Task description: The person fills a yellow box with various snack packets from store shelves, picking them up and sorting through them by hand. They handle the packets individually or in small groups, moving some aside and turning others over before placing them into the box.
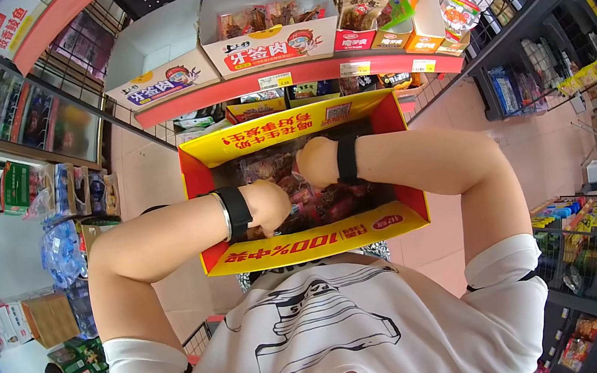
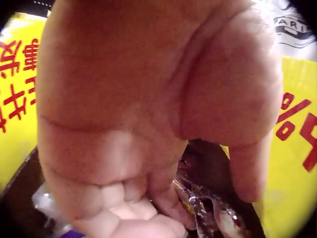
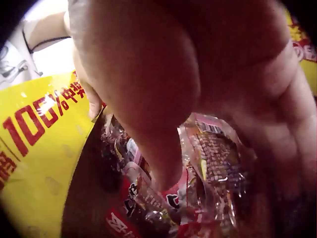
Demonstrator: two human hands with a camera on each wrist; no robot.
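Both hands reach down into a yellow-and-red cardboard box (image 1: 332,239) of small clear-wrapped snack packets (image 1: 266,168). My right hand (image 1: 318,163) is at the far middle of the box, palm down. In the right wrist view its thumb (image 3: 166,166) and fingers lie on either side of snack packets (image 3: 215,156), gripping them; the fingertips are in shadow. My left hand (image 1: 268,204) hangs nearer the front wall, fingers (image 2: 116,198) loosely bent and thumb pointing down. More packets (image 2: 213,213) lie beyond its fingertips, and its palm shows nothing held.
Ahead, a shelf with a red edge (image 1: 240,87) carries white display boxes (image 1: 269,48) of snacks and several pouches (image 1: 362,8). Goods racks (image 1: 584,239) stand at the right. Bottles in blue wrap (image 1: 62,251) and cartons (image 1: 48,317) are at the left. The front of a shirt (image 1: 323,319) is close behind the box.
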